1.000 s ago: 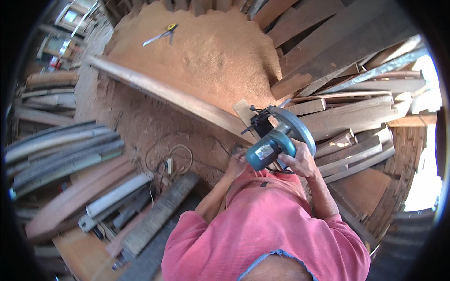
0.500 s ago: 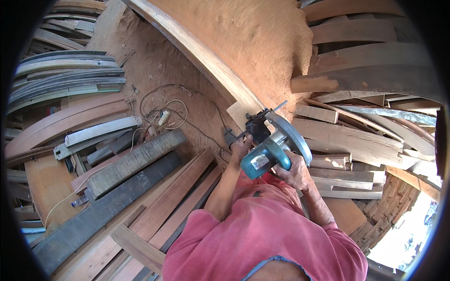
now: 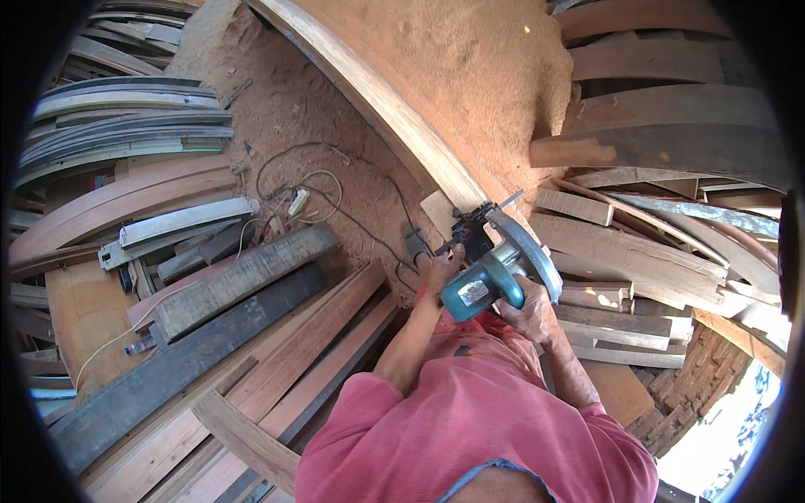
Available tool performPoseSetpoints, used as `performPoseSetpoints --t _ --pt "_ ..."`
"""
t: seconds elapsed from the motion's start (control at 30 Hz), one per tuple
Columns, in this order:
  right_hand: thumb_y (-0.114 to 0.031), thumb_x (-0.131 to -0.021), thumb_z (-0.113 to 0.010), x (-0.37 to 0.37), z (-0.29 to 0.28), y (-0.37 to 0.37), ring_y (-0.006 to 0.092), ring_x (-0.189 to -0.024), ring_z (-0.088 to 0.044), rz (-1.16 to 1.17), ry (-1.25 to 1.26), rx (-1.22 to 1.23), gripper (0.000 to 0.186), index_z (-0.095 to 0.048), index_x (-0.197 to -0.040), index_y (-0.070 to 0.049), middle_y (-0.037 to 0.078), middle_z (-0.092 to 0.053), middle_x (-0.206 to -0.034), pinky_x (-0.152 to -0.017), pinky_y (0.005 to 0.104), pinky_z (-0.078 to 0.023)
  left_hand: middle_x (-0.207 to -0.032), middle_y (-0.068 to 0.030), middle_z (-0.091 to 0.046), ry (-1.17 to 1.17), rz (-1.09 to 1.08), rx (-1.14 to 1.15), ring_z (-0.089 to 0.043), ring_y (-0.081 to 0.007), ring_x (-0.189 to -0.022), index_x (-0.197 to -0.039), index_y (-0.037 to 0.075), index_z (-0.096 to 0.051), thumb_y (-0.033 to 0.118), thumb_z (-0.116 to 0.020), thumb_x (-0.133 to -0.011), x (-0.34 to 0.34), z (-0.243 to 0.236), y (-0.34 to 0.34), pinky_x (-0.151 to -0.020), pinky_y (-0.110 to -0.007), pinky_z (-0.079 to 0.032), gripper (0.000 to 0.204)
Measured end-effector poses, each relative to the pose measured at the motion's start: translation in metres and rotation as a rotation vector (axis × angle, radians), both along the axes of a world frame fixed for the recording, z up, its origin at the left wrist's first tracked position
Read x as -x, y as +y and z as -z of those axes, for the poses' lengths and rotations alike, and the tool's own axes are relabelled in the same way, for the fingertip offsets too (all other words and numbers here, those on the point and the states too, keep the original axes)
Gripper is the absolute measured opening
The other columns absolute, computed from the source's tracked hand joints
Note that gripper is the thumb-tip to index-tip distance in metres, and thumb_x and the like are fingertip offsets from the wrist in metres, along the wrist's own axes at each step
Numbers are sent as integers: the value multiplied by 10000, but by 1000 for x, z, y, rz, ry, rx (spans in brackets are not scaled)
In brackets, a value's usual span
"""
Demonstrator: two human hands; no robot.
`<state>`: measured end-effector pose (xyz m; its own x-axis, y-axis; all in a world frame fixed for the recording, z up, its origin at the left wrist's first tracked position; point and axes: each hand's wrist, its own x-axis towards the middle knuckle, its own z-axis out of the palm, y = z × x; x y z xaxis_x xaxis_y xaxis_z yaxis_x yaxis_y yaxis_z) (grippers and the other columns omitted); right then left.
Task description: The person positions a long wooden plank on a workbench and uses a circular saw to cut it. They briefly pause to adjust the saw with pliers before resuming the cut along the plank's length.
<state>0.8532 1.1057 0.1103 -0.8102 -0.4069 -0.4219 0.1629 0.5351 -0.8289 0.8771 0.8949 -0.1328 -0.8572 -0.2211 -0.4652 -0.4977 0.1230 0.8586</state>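
A circular saw [image 3: 478, 289] with a teal motor housing and a grey blade guard sits at the near end of a long wooden beam [image 3: 377, 105]. My right hand [image 3: 528, 312] is wrapped around its teal rear handle. My left hand [image 3: 439, 268] is closed at the left side of the saw's dark base, fingers curled at its edge; the exact grip is partly hidden. A small pale wood piece [image 3: 438, 213] shows beside the beam, just ahead of the base. The blade itself is hidden by the guard.
Sawdust [image 3: 495, 75] covers the ground around the beam. A dark cable [image 3: 369, 235] loops on the left, near a small white block [image 3: 298, 201]. Stacked planks [image 3: 285, 360] lie close on my left; more boards [image 3: 620, 243] are piled on my right.
The view has shifted slightly, so the surroundings sit a little differently in the picture. Both hands stay on the saw, which remains at the beam's near end.
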Motion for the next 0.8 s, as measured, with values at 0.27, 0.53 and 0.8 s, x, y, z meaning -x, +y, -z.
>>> performPoseSetpoints --t 0.27,0.53,0.8 --pt "-137 -822 -753 6 8 5 320 -794 -669 -41 21 66 394 -631 -1158 29 189 -689 -852 -789 444 -521 -1002 -291 -724 -215 82 135 -690 -403 -1034 -1164 -140 -652 825 -425 -916 -3 41 -9 -898 -440 -498 1022" --pt "-136 -820 -768 19 13 13 241 -764 -634 -78 -87 111 361 -632 -1114 22 141 -667 -828 -757 407 -509 -812 -199 -727 -272 110 147 -716 -275 -856 -1088 -111 -691 865 -433 -882 9 -1 -5 -797 -397 -517 1030" --pt "-153 -831 -775 27 9 4 253 -777 -653 -71 -101 132 345 -624 -1089 18 152 -668 -834 -762 410 -517 -988 -316 -722 -208 41 228 -696 -410 -1062 -1166 -106 -679 829 -403 -907 5 49 -13 -938 -435 -500 1009"
